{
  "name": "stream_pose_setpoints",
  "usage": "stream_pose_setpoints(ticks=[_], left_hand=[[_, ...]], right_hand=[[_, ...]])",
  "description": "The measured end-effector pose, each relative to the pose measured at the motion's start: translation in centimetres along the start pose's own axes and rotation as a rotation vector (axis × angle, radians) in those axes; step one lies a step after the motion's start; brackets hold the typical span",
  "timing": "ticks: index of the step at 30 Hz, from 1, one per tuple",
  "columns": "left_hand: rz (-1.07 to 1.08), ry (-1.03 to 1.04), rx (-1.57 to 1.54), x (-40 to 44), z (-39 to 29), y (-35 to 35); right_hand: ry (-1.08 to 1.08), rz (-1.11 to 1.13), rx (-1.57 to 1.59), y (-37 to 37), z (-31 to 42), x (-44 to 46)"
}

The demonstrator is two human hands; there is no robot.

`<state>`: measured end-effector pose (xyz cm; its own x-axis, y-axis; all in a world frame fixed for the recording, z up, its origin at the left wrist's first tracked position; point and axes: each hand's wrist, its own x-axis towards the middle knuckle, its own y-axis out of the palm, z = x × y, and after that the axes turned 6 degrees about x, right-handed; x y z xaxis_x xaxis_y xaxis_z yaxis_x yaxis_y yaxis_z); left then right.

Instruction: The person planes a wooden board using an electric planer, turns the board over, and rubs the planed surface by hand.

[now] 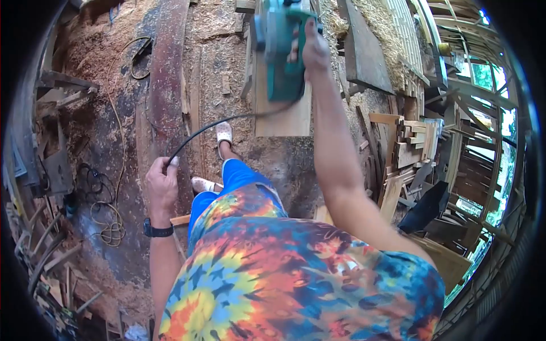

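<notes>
A green electric planer rests on a light wooden board at the top middle; the tool's upper part is blurred. My right hand is wrapped round its handle, with the arm stretched forward. From the planer's rear a black power cord curves down to the left. My left hand, with a dark watch on its wrist, is closed on that cord, holding it off to the side of the board.
Wood shavings cover the floor around my feet. On the left floor lies a coiled yellowish cord. A long reddish-brown plank runs along the left of the board. Stacked wood offcuts and a dark slab are at the right.
</notes>
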<state>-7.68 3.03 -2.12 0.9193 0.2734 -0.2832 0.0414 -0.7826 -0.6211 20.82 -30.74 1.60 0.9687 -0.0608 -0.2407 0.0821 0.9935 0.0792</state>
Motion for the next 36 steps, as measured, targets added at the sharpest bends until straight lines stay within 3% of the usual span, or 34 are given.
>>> stream_pose_setpoints(ticks=[7,14,25,29,36], left_hand=[[0.003,0.068,0.027,-3.4,6.3,-1.5],[0.089,0.039,0.045,-5.3,5.6,-2.4],[0.050,0.019,-0.004,-1.9,4.0,-1.4],[0.014,0.082,0.004,0.6,5.0,0.0],[0.048,-0.036,0.003,5.0,0.2,1.2]], right_hand=[[0.045,-0.116,0.028,-0.3,-4.5,-25.0],[0.072,-0.135,-0.002,-0.9,-6.4,-33.5],[0.054,-0.129,-0.011,0.8,-4.1,-23.7],[0.032,-0.113,-0.051,1.3,-2.4,-16.8],[-0.017,-0.105,-0.091,2.0,0.8,-0.4]])
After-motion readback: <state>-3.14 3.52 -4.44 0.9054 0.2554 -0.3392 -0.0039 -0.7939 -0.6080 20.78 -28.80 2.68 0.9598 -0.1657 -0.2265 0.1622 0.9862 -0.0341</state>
